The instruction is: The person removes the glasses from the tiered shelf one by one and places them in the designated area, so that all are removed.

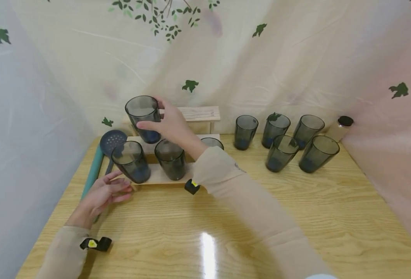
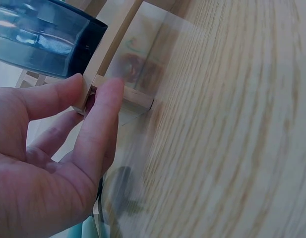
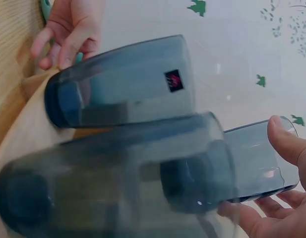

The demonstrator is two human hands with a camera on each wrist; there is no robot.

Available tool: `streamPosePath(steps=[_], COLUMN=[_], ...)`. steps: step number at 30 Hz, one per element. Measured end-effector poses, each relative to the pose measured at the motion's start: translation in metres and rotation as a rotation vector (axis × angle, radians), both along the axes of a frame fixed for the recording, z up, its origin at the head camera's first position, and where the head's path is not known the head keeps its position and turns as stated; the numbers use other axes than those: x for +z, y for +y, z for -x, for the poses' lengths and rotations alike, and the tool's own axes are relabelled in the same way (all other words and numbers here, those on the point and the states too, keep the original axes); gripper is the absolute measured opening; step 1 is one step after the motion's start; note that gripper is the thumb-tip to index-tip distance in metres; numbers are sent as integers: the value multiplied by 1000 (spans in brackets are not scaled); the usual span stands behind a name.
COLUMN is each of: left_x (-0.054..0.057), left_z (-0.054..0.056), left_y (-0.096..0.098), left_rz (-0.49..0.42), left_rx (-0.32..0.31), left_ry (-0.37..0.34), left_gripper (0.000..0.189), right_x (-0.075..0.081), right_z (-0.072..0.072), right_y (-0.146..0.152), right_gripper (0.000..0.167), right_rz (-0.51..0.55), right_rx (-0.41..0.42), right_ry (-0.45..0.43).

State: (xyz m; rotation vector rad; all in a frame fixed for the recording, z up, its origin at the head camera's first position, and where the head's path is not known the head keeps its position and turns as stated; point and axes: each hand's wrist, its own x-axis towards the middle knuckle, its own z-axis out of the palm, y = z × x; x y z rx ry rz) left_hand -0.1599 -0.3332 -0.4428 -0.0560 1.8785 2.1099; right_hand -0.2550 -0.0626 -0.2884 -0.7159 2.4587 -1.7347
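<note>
My right hand grips a dark grey drinking glass by its sides, thumb in front and fingers behind, at the left of a stepped wooden rack. The glass is upright and overlaps the middle step in the head view. Two similar glasses, a left one and another beside it, stand on the front step. The right sleeve partly hides a third glass. At the rack's front left corner, my left hand pinches the wood between thumb and fingers.
Several more grey glasses stand on the wooden table to the right, near a black-capped jar. Left of the rack lie a dark slotted skimmer and a teal stick. Cloth walls border the table.
</note>
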Motion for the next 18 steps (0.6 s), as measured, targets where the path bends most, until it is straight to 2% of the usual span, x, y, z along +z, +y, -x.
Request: streamPosePath(steps=[5, 12, 18], left_x=[1, 3, 3], left_z=[1, 1, 2], left_y=[1, 0, -1], left_rz=[0, -5, -3], left_rx=[-4, -3, 0], left_ry=[-2, -13, -25], left_gripper=[34, 38, 40], right_x=[12, 20, 24], right_z=[-5, -9, -17], right_y=[29, 75, 108], right_gripper=[92, 91, 90], right_rz=[52, 90, 77], right_rx=[-38, -84, -161], right_ry=[29, 107, 91])
